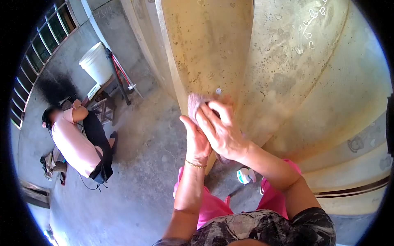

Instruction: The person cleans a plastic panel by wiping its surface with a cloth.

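Note:
A pinkish-mauve cloth (195,103) is bunched up between my two hands in front of the yellowish panel. My right hand (221,129) grips it from above, its fingers bent over the folds. Cupped beneath is my left hand (198,141), with a bracelet at the wrist; its thumb points up beside the cloth and its other fingers are mostly hidden. The spotted yellowish panel (209,45) stands just beyond the hands, and I cannot tell whether the cloth touches it.
Near my feet is a white container with a green-blue label (245,176). At the left a person in a pink top (76,141) crouches by a small wooden stool (106,108). A white bucket (96,64) stands by the grey wall. A curved, heart-patterned surface (312,90) fills the right.

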Motion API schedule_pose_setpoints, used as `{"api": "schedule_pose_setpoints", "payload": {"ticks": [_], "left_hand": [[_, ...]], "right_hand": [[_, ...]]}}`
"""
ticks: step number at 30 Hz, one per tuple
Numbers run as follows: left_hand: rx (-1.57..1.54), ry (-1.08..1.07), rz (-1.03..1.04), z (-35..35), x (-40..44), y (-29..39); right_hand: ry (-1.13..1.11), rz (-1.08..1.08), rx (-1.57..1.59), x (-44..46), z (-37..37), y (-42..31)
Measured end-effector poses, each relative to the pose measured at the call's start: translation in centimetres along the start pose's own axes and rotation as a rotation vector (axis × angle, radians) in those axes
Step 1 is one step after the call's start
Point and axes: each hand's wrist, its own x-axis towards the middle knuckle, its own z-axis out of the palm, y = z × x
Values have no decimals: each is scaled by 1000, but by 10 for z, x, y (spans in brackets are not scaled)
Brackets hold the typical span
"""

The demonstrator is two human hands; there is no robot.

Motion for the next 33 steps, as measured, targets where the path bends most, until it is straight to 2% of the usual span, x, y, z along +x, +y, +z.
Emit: {"api": "schedule_pose_setpoints", "payload": {"ticks": [1,3,5,9,11,13,14,15,17,22,23,26,28,32,33], "left_hand": [[265,161,87,10,0,-2],[177,85,12,-2,-1,5],[-140,-118,-95,-12,4,5],[-2,25,-105,-23,0,6],[-25,14,-116,-28,-1,6],[54,99,-49,-17,-1,4],[-40,-77,-75,-18,4,7],[-39,-82,-72,-16,3,6],[358,83,56,-4,0,2],[344,90,94,5,-2,1],[392,157,70,-5,-5,3],[322,53,-18,-17,-10,3],[414,105,66,2,-8,-2],[410,201,38,9,-9,1],[360,70,23,-7,-9,4]], "right_hand": [[29,-3,24,8,-1,2],[-67,-23,-32,4,-3,1],[-103,-20,-4,-24,1,-6],[-100,-21,45,-56,7,-13],[-73,-24,73,-54,8,-10],[-94,-26,55,-46,6,-8],[-77,-6,46,-41,6,-6],[-59,14,39,-34,7,-6],[-51,45,44,-16,8,-4],[-38,41,21,-15,1,-8],[-34,24,39,-22,1,-9],[-16,23,17,-21,5,-9],[-6,61,-16,-3,1,-7],[7,55,-32,0,1,-10],[-24,59,-24,-10,-1,-15]]}}
